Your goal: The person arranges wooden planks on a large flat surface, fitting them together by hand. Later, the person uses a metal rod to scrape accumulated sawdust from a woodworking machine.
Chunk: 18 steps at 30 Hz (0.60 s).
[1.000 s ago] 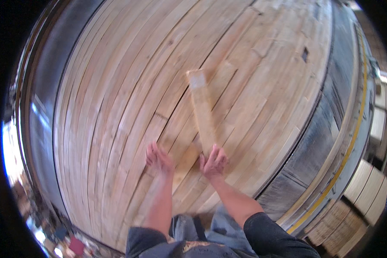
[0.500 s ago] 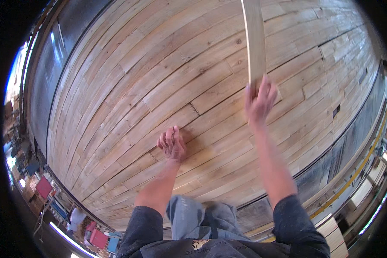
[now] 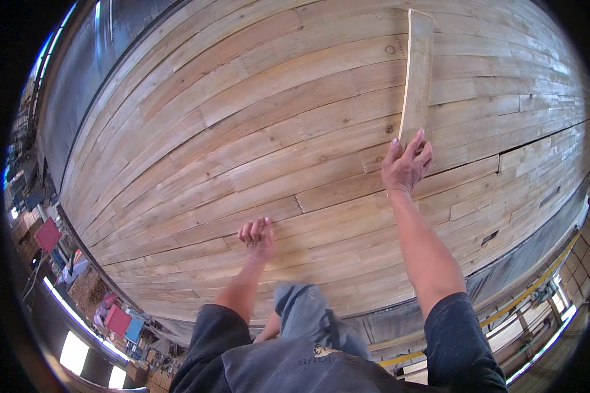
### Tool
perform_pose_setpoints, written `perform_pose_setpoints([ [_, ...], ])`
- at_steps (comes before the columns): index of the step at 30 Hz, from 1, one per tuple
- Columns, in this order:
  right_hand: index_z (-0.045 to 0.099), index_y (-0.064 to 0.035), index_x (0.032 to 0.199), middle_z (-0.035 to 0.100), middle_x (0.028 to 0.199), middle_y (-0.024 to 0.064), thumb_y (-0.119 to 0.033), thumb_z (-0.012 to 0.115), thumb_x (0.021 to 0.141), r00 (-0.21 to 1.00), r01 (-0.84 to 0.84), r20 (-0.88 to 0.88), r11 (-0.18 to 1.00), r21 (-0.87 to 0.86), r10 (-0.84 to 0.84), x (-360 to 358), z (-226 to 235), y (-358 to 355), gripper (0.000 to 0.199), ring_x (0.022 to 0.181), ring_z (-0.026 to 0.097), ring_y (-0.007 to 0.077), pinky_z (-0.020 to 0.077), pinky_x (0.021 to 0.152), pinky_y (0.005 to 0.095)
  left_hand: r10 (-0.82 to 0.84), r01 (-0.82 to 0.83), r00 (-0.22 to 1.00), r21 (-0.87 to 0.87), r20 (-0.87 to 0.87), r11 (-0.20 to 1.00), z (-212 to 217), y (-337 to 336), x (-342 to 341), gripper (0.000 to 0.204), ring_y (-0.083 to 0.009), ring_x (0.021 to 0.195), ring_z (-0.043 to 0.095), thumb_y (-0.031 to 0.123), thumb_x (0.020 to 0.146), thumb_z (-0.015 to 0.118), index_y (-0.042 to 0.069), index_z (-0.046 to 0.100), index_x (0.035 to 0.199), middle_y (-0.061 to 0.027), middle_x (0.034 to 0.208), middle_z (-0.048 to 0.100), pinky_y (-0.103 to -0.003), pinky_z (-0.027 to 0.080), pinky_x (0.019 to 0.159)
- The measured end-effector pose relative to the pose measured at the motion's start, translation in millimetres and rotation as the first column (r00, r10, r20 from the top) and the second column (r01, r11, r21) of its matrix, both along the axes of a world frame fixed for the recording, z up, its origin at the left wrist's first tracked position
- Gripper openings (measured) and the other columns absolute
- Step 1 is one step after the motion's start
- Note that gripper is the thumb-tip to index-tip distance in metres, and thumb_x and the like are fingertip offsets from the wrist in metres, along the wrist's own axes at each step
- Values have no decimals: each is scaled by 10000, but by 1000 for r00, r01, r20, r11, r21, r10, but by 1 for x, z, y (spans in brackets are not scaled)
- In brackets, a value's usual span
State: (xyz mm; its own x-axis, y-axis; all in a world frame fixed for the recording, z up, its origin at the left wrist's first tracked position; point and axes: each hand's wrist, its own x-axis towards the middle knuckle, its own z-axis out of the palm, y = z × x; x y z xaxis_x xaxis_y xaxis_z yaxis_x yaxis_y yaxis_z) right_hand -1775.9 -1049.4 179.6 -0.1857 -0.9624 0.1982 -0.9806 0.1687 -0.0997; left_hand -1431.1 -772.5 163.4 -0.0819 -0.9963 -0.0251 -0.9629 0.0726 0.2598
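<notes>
Across most of the view spreads a broad layer of wooden strips (image 3: 321, 157), bordered at far left by a dark band (image 3: 79, 105). Right of centre, a loose pale board (image 3: 418, 72) points away over it. The right hand (image 3: 405, 169) is at the board's near end; whether its grip holds it, I cannot tell. Nearer the body, the left hand (image 3: 259, 242) has curled fingers, their grip's width unclear.
</notes>
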Motion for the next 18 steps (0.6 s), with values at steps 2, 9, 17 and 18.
perform_pose_setpoints([
  [2,392,-28,1453,433,1252,196,-376,630,903,999,-1,-32,1000,-13,1,-1,1,0,693,1090,477,360,395,903,513,179,-178,984,-15,17,984,3,-2,-24,412,-359,1235,407,130,906,524,101,493,1315,-124,1346,464,-535,297,1025],
  [9,397,-27,1452,437,1254,196,-366,622,915,999,-22,-23,1000,6,22,7,-4,-3,674,1080,491,351,412,892,507,411,-411,912,-82,-17,908,-2,-7,-63,393,-403,1321,361,104,949,454,54,490,1337,-155,1370,463,-537,273,1082],
  [17,406,0,1438,429,1279,247,-378,590,942,996,-27,-82,1000,1,27,-4,-8,6,650,1090,481,405,408,931,506,408,-415,910,-130,-75,901,2,-8,-62,433,-377,1310,403,84,925,490,77,493,1358,-134,1382,480,-514,305,1089],
  [18,415,15,1424,457,1251,260,-383,587,945,992,-30,-122,999,-43,25,-3,-11,9,646,1059,492,409,408,920,512,416,-420,908,-106,-54,901,4,-7,-60,425,-351,1321,408,88,922,502,89,502,1347,-114,1370,497,-503,315,1095],
])
